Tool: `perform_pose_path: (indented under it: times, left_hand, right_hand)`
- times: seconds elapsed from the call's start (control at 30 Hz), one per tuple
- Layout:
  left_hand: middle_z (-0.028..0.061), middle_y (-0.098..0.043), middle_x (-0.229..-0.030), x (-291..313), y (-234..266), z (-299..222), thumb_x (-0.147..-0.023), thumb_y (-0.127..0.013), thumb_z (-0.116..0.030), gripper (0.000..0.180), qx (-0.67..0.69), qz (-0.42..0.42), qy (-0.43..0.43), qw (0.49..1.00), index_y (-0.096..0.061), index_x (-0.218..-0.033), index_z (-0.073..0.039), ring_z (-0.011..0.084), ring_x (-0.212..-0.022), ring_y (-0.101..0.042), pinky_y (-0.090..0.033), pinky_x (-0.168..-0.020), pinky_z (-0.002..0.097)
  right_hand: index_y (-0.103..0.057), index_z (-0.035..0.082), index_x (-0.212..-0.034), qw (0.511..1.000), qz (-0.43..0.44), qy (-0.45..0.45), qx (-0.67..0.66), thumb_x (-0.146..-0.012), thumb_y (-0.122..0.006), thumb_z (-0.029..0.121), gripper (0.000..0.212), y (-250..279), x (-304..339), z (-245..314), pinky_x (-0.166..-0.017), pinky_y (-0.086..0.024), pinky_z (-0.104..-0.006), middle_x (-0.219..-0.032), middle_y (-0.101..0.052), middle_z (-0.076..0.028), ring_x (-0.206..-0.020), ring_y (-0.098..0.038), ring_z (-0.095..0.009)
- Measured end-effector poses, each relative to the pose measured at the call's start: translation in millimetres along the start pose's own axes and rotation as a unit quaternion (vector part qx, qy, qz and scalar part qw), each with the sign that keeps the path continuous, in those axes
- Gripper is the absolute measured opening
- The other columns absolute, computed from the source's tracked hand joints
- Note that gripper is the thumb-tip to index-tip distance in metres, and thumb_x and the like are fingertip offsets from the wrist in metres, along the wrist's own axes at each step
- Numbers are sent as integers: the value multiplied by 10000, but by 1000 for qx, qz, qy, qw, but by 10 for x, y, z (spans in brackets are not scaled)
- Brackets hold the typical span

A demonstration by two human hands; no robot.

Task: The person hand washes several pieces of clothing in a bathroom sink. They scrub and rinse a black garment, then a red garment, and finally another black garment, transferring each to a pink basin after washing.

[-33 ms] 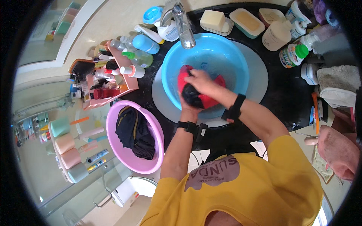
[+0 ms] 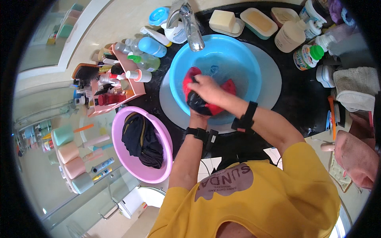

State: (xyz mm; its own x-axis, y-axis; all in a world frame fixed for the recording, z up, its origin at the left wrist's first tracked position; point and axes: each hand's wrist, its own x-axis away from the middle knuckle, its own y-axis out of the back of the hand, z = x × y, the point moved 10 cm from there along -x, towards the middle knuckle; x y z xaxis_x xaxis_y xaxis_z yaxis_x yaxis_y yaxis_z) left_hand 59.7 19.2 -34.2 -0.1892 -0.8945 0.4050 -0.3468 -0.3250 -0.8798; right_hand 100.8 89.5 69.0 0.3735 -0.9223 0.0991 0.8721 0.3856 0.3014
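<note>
A blue basin (image 2: pixel 242 59) sits in the sink under a metal tap (image 2: pixel 191 27). Inside it lies a wet red and black garment (image 2: pixel 206 105). My right hand (image 2: pixel 208 89) presses down on top of the garment and grips it. My left hand (image 2: pixel 197 116) holds the same garment from the near side, its fingers mostly hidden under the cloth. Both wrists wear black bands.
A pink basin (image 2: pixel 120 123) with dark clothes (image 2: pixel 141 141) stands to the left of the sink. A pink rack (image 2: pixel 133 89) of toiletry bottles is behind it. Soap bars (image 2: pixel 222 20), bottles (image 2: pixel 289 35) and folded towels (image 2: pixel 353 85) line the dark counter at the back and right.
</note>
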Motion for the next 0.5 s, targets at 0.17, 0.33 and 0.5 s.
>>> perform_pose_path:
  times: [0.17, 0.33, 0.5]
  left_hand:
    - [124, -592, -1249, -114, -297, -50, -984, -388, -473, 492, 27, 200, 19, 979, -529, -1274, -100, 277, -1158, -562, -437, -1018, 445]
    - [127, -620, -1204, 22, -40, -180, -987, -415, -441, 462, -74, -171, -29, 982, -545, -1239, -76, 268, -1131, -586, -459, -1000, 428]
    - [126, -536, -1356, 197, -340, -335, -900, -592, -488, 598, -219, -137, -18, 966, -475, -1366, -132, 305, -1251, -506, -387, -1041, 527]
  right_hand:
    - [-590, 59, -855, 975, -63, 114, 178, -847, -615, 433, 375, 94, 272, 667, -719, -500, -498, -798, -654, -173, -806, -647, -359]
    - [-638, 139, -806, 898, -105, 166, 395, -828, -563, 233, 122, 382, 48, 97, -826, -463, -407, -833, -687, -73, -844, -654, -245]
    - [-663, 114, -984, 856, -1, -8, 517, -850, -536, 169, 193, 654, -29, -701, -875, -463, -420, -1075, -634, -119, -1011, -610, -237]
